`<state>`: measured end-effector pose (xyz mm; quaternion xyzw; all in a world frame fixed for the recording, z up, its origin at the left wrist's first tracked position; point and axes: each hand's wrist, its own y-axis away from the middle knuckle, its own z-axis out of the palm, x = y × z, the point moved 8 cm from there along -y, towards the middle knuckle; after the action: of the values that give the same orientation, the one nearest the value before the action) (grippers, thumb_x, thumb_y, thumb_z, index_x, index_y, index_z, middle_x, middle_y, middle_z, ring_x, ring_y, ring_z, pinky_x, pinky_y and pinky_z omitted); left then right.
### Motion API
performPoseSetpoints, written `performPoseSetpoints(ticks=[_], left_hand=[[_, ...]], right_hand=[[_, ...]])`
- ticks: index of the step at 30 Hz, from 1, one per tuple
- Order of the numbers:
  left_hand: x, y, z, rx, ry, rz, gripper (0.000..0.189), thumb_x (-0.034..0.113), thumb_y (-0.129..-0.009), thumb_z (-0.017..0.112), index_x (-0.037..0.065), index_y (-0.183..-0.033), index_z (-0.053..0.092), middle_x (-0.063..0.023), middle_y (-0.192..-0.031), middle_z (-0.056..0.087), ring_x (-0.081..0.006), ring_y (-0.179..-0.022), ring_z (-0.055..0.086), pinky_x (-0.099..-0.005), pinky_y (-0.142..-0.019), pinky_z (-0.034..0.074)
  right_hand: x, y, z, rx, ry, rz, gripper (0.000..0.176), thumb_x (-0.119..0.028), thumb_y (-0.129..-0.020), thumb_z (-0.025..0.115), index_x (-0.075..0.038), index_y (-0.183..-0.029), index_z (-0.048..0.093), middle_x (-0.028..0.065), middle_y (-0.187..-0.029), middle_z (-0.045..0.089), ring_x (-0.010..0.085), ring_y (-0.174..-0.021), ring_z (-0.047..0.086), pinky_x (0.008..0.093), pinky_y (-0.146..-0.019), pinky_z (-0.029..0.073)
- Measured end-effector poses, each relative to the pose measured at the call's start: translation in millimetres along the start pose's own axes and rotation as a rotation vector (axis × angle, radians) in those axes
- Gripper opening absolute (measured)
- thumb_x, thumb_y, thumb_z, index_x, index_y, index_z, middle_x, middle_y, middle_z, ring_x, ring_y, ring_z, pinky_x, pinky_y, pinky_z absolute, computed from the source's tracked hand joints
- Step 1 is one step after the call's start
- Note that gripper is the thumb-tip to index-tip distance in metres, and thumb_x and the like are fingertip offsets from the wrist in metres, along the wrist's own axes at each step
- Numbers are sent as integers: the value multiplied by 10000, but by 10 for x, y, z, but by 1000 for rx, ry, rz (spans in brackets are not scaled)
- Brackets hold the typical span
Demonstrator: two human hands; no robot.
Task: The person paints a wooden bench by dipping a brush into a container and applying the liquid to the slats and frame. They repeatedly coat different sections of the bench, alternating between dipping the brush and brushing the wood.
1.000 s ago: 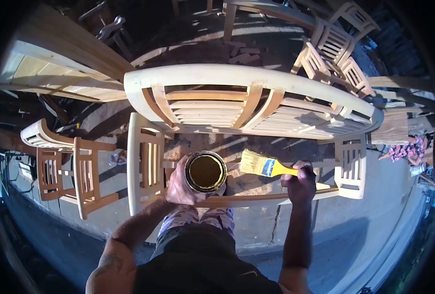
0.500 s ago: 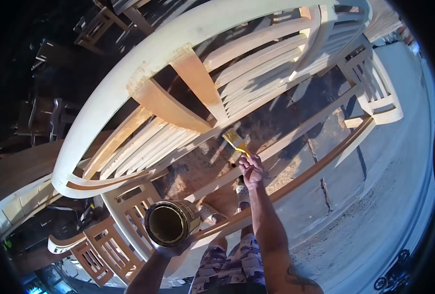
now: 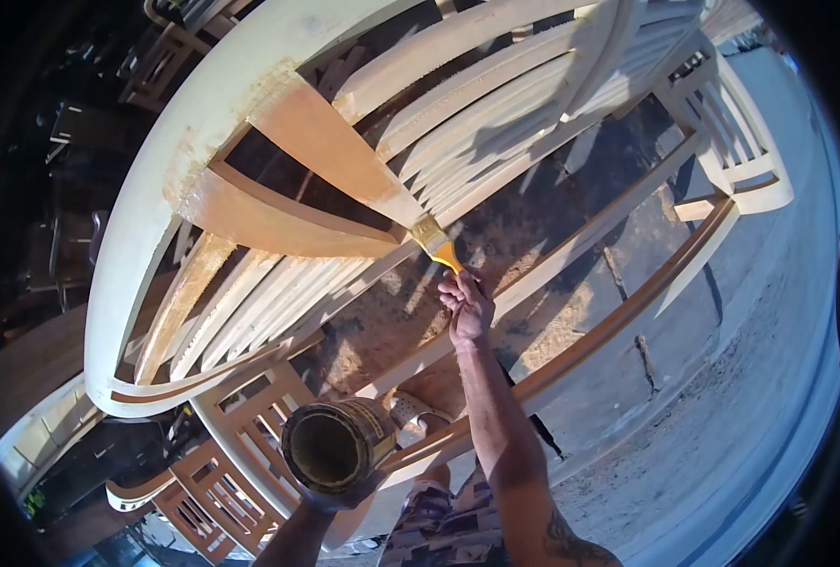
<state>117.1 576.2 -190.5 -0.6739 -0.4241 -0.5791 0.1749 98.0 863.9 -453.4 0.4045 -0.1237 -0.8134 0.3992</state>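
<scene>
Pinched by its yellow handle, a paintbrush (image 3: 436, 242) is in my right hand (image 3: 467, 304). Its bristles meet the lower end of a flat back slat (image 3: 330, 146) of the wooden bench, where the slat's orange-brown coat gives way to pale wood. Beside that slat, a curved coated slat (image 3: 278, 219) runs down from the broad pale top rail (image 3: 136, 189). At the lower left, my left hand (image 3: 339, 496) holds a dark-rimmed can (image 3: 335, 449) from beneath, its mouth tilted toward me. The can's inside is dim, so its contents cannot be made out.
The bench's front rail (image 3: 618, 335) crosses between me and the seat opening, with an armrest (image 3: 751, 180) at far right. A smaller wooden piece (image 3: 216, 501) stands at lower left. My sandalled foot (image 3: 415, 416) is on the dusty ground. More furniture lies at upper left.
My right hand has moved slightly left and up, bringing the brush from open space onto the slat's lower end. The view has shifted closer to the bench back. My left hand still holds the can.
</scene>
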Motion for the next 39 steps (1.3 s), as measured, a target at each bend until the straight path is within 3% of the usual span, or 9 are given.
performPoseSetpoints(ticks=[6, 10, 13, 14, 17, 22, 27, 31, 39], left_hand=[[-43, -49, 38, 69, 106, -60, 1091, 199, -710, 961, 12, -1579, 329, -174, -1497, 540, -278, -1400, 543, -436, -1189, 422], [-125, -40, 21, 19, 34, -101, 1136, 207, -706, 964, 11, -1596, 287, -183, -1506, 523, -288, -1399, 541, -440, -1194, 417], [-234, 96, -15, -27, -35, -178, 1157, 220, -705, 967, 7, -1602, 267, -187, -1506, 520, -292, -1397, 540, -442, -1194, 417], [-236, 129, -22, -26, -55, -186, 1158, 225, -705, 967, 7, -1602, 267, -187, -1505, 522, -293, -1396, 540, -443, -1194, 416], [-61, 46, -21, 23, -60, -93, 1136, 238, -707, 969, 10, -1592, 296, -180, -1494, 536, -295, -1390, 547, -445, -1197, 411], [59, 0, 43, 26, 9, 3, 1097, 241, -708, 970, 21, -1578, 339, -171, -1477, 559, -283, -1375, 562, -440, -1197, 410], [189, -5, 73, 15, 55, 22, 1065, 207, -714, 962, 23, -1569, 354, -173, -1465, 567, -280, -1369, 570, -432, -1177, 441], [368, -37, 144, 5, 71, 54, 1065, 188, -717, 959, 25, -1572, 344, -174, -1472, 560, -287, -1371, 569, -430, -1173, 451], [293, 71, 157, -23, -34, 77, 1106, 226, -709, 978, 29, -1582, 328, -169, -1488, 541, -279, -1385, 555, -427, -1176, 447]], right_hand=[[575, -510, -371, 203, 98, 188, 290, -212, -999, 747, -77, -1217, 610, 57, -946, 704, 130, -713, 653, 234, -595, 456], [413, -483, 84, 159, 74, 84, 262, -188, -1004, 731, -72, -1207, 612, 53, -933, 694, 119, -691, 618, 240, -548, 417], [211, -175, -131, 69, 20, 60, 245, -185, -1004, 731, -78, -1196, 621, 54, -919, 696, 119, -684, 622, 236, -555, 424], [299, -195, -336, 155, 45, 82, 230, -185, -1006, 729, -84, -1186, 628, 56, -904, 696, 116, -677, 622, 232, -554, 425], [576, -488, -483, 220, 40, 188, 222, -178, -1008, 725, -82, -1183, 629, 56, -896, 691, 119, -681, 624, 231, -557, 431], [339, -439, 133, 96, 49, 47, 229, -210, -1002, 738, -82, -1161, 634, 57, -881, 679, 139, -691, 641, 244, -567, 458], [150, -144, -218, 121, 36, 27, 231, -210, -995, 733, -78, -1151, 625, 62, -868, 670, 109, -655, 583, 239, -559, 440], [163, -419, 335, 131, 230, -15, 212, -205, -1008, 702, -65, -1144, 618, 41, -894, 671, 92, -673, 583, 258, -609, 469], [-1190, 836, 1511, -115, 56, -165, 216, -172, -1032, 687, -22, -1177, 630, 77, -931, 717, 132, -799, 641, 291, -743, 524]])
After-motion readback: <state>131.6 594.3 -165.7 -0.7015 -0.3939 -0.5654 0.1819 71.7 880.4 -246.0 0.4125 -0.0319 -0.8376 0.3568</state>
